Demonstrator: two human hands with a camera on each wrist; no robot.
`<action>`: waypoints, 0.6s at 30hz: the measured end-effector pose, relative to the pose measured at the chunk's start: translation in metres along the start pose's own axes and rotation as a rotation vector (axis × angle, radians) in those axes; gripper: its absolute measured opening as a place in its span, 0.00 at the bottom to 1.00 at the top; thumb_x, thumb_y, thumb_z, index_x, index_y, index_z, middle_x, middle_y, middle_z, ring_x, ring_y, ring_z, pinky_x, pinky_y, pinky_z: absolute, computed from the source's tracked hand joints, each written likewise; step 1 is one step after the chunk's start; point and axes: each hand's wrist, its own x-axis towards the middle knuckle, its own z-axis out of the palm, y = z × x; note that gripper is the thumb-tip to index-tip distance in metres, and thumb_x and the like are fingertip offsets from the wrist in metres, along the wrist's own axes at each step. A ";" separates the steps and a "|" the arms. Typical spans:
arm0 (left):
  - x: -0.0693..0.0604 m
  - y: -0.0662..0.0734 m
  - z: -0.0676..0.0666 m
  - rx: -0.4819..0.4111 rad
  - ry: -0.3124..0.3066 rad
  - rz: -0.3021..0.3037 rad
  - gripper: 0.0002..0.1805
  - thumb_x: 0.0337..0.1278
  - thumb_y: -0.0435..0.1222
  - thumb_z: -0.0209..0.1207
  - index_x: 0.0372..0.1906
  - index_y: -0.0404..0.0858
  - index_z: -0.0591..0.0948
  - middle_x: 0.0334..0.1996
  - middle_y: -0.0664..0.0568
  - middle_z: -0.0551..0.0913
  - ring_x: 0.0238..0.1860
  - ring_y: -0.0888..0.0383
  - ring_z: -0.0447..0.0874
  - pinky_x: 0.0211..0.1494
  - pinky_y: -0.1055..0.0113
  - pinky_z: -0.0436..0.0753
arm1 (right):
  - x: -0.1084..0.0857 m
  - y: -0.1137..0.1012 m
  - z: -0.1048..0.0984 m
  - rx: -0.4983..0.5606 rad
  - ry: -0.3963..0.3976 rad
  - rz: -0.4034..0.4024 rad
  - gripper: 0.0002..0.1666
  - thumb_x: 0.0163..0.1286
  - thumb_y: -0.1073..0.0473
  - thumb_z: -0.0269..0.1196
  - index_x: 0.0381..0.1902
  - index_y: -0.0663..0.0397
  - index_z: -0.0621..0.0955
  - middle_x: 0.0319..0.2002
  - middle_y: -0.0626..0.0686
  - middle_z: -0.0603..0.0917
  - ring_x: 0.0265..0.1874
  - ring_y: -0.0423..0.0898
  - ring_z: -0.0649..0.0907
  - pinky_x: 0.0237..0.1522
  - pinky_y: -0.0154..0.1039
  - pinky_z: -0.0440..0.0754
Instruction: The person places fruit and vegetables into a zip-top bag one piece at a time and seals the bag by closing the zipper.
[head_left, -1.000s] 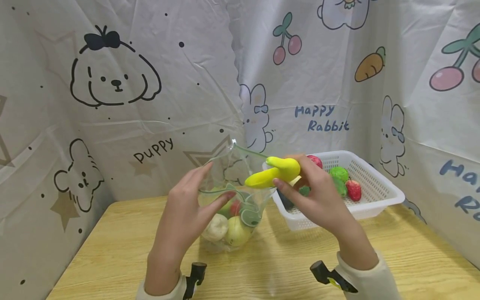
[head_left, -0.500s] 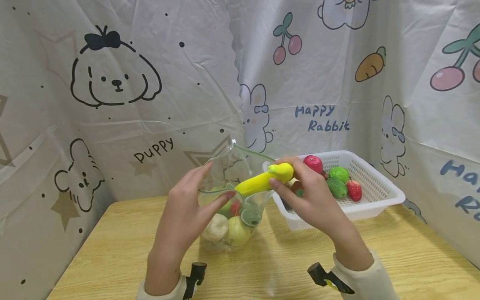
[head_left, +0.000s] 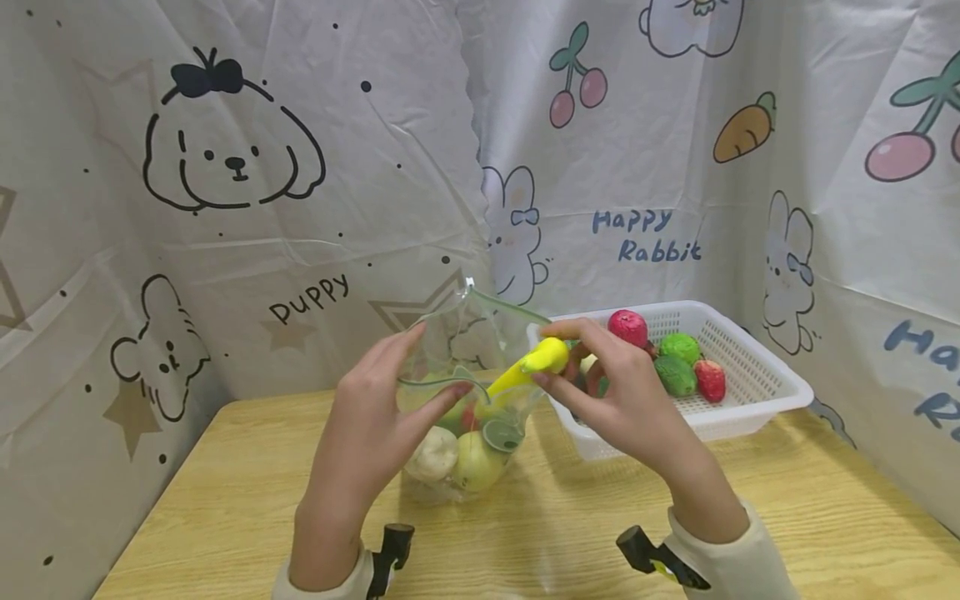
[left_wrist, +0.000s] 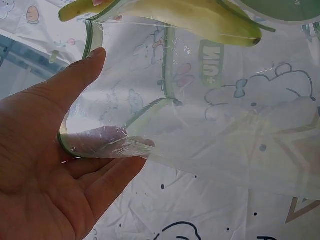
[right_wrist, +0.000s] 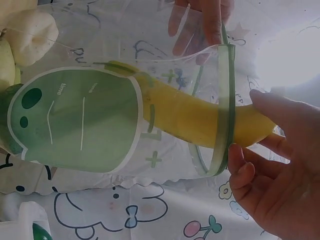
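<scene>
A clear zip bag [head_left: 480, 333] with green edging stands on the table, its mouth spread wide. My left hand [head_left: 382, 408] holds the bag's rim, thumb on the near side and fingers at the far side. My right hand [head_left: 618, 387] pinches one end of a yellow banana [head_left: 542, 356]. The rest of that banana [right_wrist: 185, 115] lies inside the bag, past the green rim, in the right wrist view. At the bag's bottom sit a whitish lumpy piece [head_left: 433, 454] and a pale yellow-green round fruit [head_left: 477, 462]. Red and green pieces behind them are partly hidden.
A white slotted basket [head_left: 757, 375] stands on the right of the wooden table [head_left: 247, 500]. In it lie a dark pink round piece [head_left: 627, 328], green pieces [head_left: 676, 376] and a red piece [head_left: 709, 381]. A printed curtain [head_left: 337, 167] surrounds the table.
My right hand has moved slightly left and down, and the banana has turned and slid into the bag's mouth. My left hand has kept its hold on the rim.
</scene>
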 end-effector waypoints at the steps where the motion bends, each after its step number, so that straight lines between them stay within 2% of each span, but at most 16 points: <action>1: 0.000 0.000 0.000 -0.001 0.000 0.001 0.42 0.54 0.48 0.74 0.70 0.32 0.73 0.65 0.41 0.78 0.66 0.44 0.76 0.67 0.48 0.77 | 0.000 0.000 0.000 -0.002 -0.001 0.004 0.25 0.62 0.62 0.75 0.57 0.51 0.80 0.33 0.42 0.81 0.29 0.39 0.78 0.24 0.32 0.79; 6: 0.000 0.000 -0.001 0.003 0.005 0.005 0.42 0.53 0.48 0.75 0.70 0.32 0.73 0.65 0.41 0.78 0.66 0.44 0.76 0.67 0.48 0.77 | 0.000 -0.002 0.005 -0.024 0.023 0.034 0.26 0.60 0.60 0.76 0.54 0.53 0.78 0.36 0.44 0.84 0.25 0.38 0.77 0.20 0.32 0.75; 10: 0.000 -0.001 -0.001 0.008 0.009 0.005 0.43 0.53 0.48 0.75 0.70 0.32 0.73 0.65 0.41 0.78 0.66 0.44 0.76 0.67 0.48 0.78 | 0.001 -0.001 0.010 -0.047 0.052 0.026 0.18 0.63 0.59 0.75 0.50 0.52 0.84 0.43 0.47 0.87 0.26 0.37 0.77 0.21 0.32 0.75; 14: 0.000 -0.001 -0.001 0.012 0.010 0.003 0.43 0.52 0.48 0.75 0.70 0.32 0.73 0.65 0.41 0.78 0.65 0.44 0.77 0.67 0.49 0.78 | 0.000 0.001 0.013 -0.062 0.025 0.003 0.11 0.69 0.59 0.70 0.48 0.52 0.89 0.58 0.51 0.84 0.26 0.37 0.76 0.23 0.31 0.76; 18: 0.000 0.000 -0.001 0.018 0.010 0.002 0.43 0.52 0.48 0.75 0.70 0.32 0.73 0.65 0.41 0.78 0.65 0.44 0.77 0.67 0.49 0.78 | 0.000 0.002 0.015 -0.077 -0.005 -0.016 0.10 0.72 0.59 0.67 0.48 0.52 0.89 0.59 0.53 0.83 0.25 0.37 0.75 0.22 0.31 0.76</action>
